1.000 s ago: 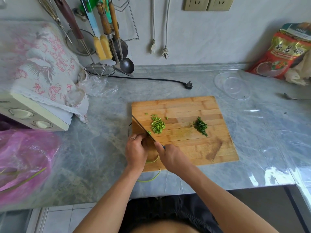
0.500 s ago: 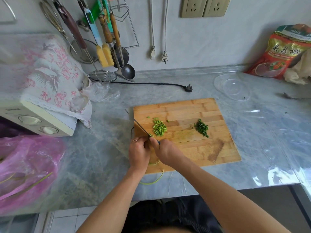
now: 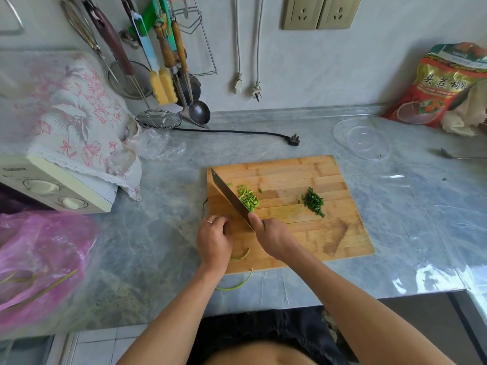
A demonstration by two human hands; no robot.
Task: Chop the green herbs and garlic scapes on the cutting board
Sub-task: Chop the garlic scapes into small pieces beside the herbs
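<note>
The board point(image 3: 303, 233) lay on the grey marble table point(image 3: 158, 246), its near edge close to the table's front. On it, toward the left, sat a small heap of light green cut scapes point(image 3: 249, 200); well to the right of that lay a darker heap of chopped herbs point(image 3: 313, 202). A cleaver point(image 3: 229, 197) stood tilted, its blade slanting from the board's far left corner down to the right hand point(image 3: 271, 237), with the cut scapes just beside the blade's right face. The right hand was curled round the cleaver's handle, which it hid. The left hand point(image 3: 214, 239) rested on the board's left edge with fingers curled under, a ring on one finger; whether it pinned a scape I could not tell. Uncut scapes point(image 3: 241, 255) curved out from beneath the left hand, one end trailing off the board onto the table.

Farther out, a black plug point(image 3: 293, 140) and cord lay behind the board, a clear lid point(image 3: 361, 139) to the far right, a red bag point(image 3: 434, 85) against the wall. At left stood a cloth-covered oven point(image 3: 52, 185), a pink bag point(image 3: 39, 264) in front of it, and utensils point(image 3: 163, 61) hung on the wall
</note>
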